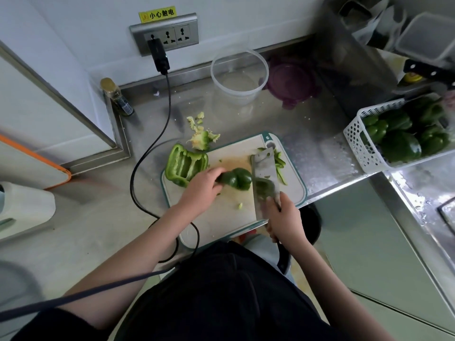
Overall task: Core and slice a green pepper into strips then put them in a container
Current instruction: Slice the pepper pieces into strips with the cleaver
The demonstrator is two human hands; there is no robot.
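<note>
On the white cutting board (pixel 221 217) my left hand (pixel 203 188) holds down a green pepper piece (pixel 237 178) with curled fingers. My right hand (pixel 283 217) grips the handle of a cleaver (pixel 264 175), its blade standing against the right side of that piece. Cut green strips (pixel 280 166) lie to the right of the blade. A second pepper half (pixel 183 164), inside up, rests at the board's far left corner. The removed core (pixel 200 140) and scraps lie just beyond the board. A clear round container (pixel 238 77) stands at the back.
A purple lid (pixel 293 82) lies beside the container. A white perforated basket (pixel 364 148) of whole green peppers sits at the right. A black cable (pixel 152 143) runs from the wall socket down past the board's left side. A small bottle (pixel 117 97) stands back left.
</note>
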